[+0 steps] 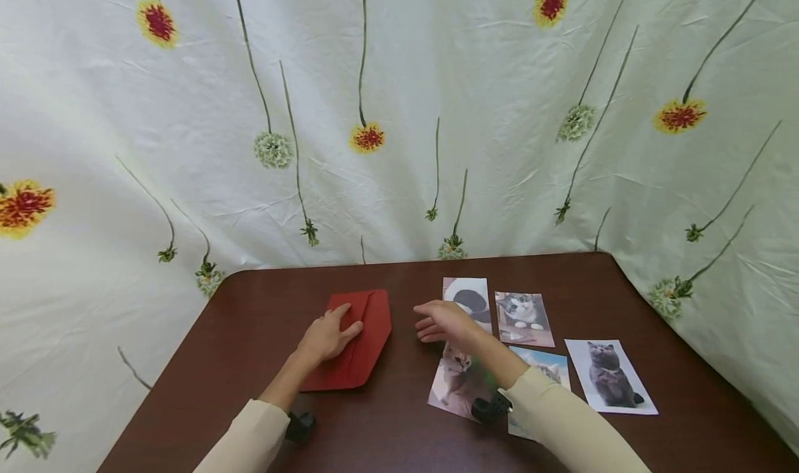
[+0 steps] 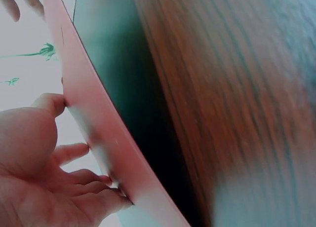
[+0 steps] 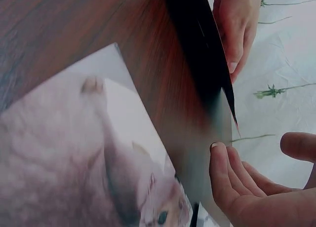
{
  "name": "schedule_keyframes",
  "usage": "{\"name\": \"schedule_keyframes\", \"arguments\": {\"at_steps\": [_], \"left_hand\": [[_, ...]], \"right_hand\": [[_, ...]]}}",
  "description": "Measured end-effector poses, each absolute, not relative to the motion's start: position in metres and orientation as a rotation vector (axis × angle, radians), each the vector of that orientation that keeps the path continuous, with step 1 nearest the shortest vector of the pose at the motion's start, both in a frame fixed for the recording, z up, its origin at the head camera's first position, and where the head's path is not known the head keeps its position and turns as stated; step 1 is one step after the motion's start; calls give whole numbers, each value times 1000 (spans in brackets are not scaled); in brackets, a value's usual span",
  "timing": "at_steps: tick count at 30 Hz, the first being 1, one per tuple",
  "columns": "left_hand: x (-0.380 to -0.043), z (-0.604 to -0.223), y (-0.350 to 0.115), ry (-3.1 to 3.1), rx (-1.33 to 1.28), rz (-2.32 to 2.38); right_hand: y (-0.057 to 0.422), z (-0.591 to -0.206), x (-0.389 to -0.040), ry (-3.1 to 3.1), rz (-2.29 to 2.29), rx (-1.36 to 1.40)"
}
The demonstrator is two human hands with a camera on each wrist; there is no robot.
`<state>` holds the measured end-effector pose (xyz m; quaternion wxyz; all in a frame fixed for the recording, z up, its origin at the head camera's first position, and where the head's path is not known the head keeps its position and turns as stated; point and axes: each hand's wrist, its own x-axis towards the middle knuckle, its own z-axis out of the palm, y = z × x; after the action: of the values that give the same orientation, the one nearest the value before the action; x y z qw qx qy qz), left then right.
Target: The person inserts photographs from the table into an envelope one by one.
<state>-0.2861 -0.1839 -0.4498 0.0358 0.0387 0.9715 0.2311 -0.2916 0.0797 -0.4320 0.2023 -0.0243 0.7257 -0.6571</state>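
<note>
On the brown table lies a red envelope (image 1: 368, 355), its pointed flap side to the right. My left hand (image 1: 326, 336) rests on it, fingertips and thumb touching the paper. The left wrist view also has this hand (image 2: 54, 182) against the envelope's surface (image 2: 98, 103). To the right, my right hand (image 1: 446, 320) hovers with loosely bent fingers and holds nothing. It is above the edge of a kitten photo (image 1: 452, 383) and a photo with a dark round shape (image 1: 465, 289), partly covering both. In the right wrist view, a gap shows between its thumb and fingers (image 3: 237, 182).
More cat photos lie on the right: a grey-and-white cat (image 1: 521, 313), a seated grey cat (image 1: 608, 376), and one with blue sky (image 1: 546, 362) partly under my right forearm. A white flowered cloth (image 1: 399, 195) hangs behind and beside the table (image 1: 387, 431).
</note>
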Motion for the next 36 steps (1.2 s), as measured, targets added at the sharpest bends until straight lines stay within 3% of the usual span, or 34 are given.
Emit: {"name": "schedule_keyframes", "arguments": {"at_steps": [16,36], "left_hand": [[-284,-446,-164,2954,176,857],[-282,-445,-139,2930,233,903]], "right_hand": [[122,-418,-294,2123,-1809,-31],[216,-402,-288,2306,-1678,0]]}}
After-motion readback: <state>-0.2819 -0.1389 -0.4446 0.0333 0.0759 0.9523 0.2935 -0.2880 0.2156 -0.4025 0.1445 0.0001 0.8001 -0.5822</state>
